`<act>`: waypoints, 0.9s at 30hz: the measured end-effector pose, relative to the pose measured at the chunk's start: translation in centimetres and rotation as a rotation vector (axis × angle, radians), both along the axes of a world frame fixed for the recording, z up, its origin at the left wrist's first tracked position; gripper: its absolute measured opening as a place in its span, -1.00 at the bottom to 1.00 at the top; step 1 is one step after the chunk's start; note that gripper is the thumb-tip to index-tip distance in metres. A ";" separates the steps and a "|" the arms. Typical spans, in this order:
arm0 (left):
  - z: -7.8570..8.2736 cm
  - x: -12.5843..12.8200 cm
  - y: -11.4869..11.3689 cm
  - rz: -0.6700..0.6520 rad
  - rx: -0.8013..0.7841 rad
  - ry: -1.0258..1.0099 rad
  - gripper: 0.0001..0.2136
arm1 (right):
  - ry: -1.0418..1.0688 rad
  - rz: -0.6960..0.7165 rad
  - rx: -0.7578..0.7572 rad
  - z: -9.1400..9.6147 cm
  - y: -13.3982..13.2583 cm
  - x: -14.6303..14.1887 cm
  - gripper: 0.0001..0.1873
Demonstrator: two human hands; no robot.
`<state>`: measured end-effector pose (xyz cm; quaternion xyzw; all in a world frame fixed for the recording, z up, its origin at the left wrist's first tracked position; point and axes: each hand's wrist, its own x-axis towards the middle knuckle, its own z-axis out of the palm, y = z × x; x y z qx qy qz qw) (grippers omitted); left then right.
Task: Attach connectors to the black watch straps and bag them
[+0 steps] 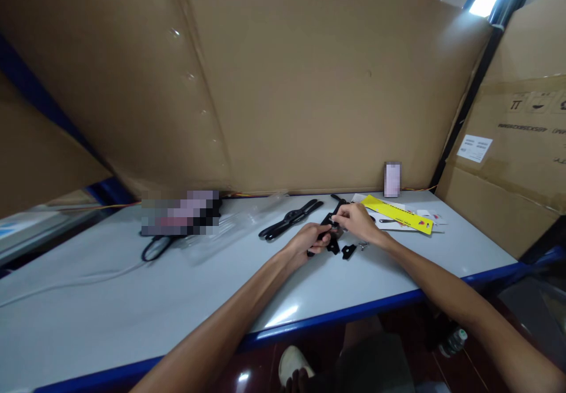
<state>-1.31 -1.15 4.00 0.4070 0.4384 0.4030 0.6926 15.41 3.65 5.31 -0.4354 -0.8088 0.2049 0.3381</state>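
My left hand (313,239) is closed around a black bar-shaped part (326,226), which slants up and away to the right. At the middle of this part, the fingers of my right hand (354,220) are pinched together on a small piece too tiny to name. Just below the hands lie a black flat plate with a hole (348,252) and another similar black plate (333,247). Beside them is a little pile of small metal hardware (363,245). Left of my hands rests a pair of long black parts (289,220) with a rounded middle.
A yellow printed strip (398,214) lies on white papers at the right. A phone (392,179) leans on the cardboard wall (309,86). Clear plastic packaging (230,228) and a blurred-out object (181,213) with a black loop are at the left. The table's blue edge (375,305) runs in front.
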 end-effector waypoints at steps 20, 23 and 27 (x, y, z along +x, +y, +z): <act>-0.1 0.0 -0.2 -0.042 0.023 0.032 -0.84 | -0.203 0.008 0.178 0.8 -0.4 0.7 -0.59; -0.1 0.0 -0.2 -0.038 0.030 0.033 -0.84 | -0.137 0.091 0.117 0.7 -0.3 0.6 -0.56; -0.1 0.0 -0.4 -0.033 0.023 0.028 -0.89 | -0.227 0.005 0.175 1.2 -0.5 0.8 -0.58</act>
